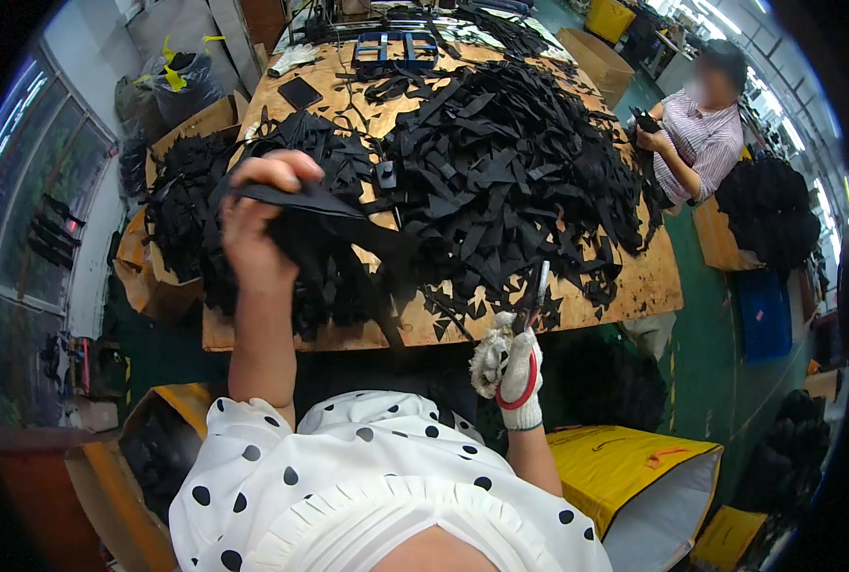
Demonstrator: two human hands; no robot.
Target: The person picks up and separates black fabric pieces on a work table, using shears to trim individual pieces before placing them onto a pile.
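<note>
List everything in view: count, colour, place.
Table: one, tan, centre
Fabric pieces: many, black, heaped on table
Held fabric: count unclear, black, left
Scissors: one, red handle, lower centre
Flat device: one, black, table's far left
Rack: one, blue, table's far end
Cardboard boxes: several, brown, around table
Open bag: one, yellow, lower right
Worker: one, striped shirt, upper right
Dotted garment: one, white, bottom
Left fingers: one hand, bare, holding fabric
Right fingers: one hand, gloved white, around scissors

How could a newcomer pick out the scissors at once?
Start at the wooden table heaped with black fabric pieces and go to its near edge, right of centre. There the right hand, in a white knitted glove, holds the scissors, tip toward the heap. Their bright silvery metal and red handle loop set them apart from the black pieces.
</note>
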